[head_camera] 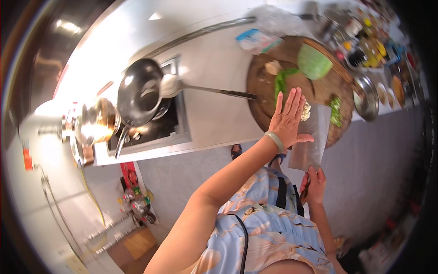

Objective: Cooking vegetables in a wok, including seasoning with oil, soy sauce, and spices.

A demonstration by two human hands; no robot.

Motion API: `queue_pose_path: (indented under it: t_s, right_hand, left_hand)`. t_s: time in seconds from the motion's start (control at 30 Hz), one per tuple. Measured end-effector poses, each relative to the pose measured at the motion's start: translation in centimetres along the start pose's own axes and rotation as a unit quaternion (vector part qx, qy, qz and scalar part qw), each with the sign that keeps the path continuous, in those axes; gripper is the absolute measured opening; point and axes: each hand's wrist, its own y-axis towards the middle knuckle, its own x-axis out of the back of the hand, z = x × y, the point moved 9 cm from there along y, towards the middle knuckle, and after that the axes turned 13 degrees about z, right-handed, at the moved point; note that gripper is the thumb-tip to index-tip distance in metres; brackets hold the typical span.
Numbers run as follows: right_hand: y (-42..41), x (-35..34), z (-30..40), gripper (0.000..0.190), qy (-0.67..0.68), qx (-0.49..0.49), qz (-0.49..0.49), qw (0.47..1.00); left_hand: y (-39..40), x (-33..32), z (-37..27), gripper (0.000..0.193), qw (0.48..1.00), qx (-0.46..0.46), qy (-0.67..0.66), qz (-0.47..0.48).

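In my right hand [315, 186] is the handle of a cleaver [309, 147]. Its broad blade reaches up over the near edge of a round wooden chopping board [261, 96]. My left hand [287, 118] is flat with fingers spread, its thumb over the blade; whether it touches the blade I cannot tell. Beside its fingertips sits a small heap of chopped pale pieces [305, 111], perhaps garlic. Chopped green bits [335, 111] lie to the right of the blade. Farther back on the board are a long green pepper [281, 84], a pale lump [272, 67] and a light green vegetable wedge [314, 61].
A black wok [140, 92] stands on the hob at left. A ladle [205, 89] runs from it to the board's edge. Beyond it is a shiny metal pot [97, 116]. Right of the board are a steel bowl [366, 97] and several bottles [371, 51]. A plastic packet [258, 41] touches the board's back.
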Motion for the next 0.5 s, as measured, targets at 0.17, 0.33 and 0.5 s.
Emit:
queue_pose_path:
  t_s: [0.17,0.33,0.5]
  right_hand:
    - [1.3,-12.3,6.7,0.02,-0.098,0.007,0.143,0.985]
    - [3.9,-28.4,10.3,0.021,-0.202,0.021,0.307,0.93]
    - [6.9,-42.2,11.1,0.024,-0.369,0.071,0.359,0.854]
  left_hand:
    - [-7.5,10.7,9.3,0.12,0.982,0.17,0.044,-0.077]
    - [-16.7,18.0,20.9,0.117,0.94,0.303,0.095,-0.125]
    - [-24.6,18.9,34.4,0.108,0.896,0.432,0.025,-0.098]
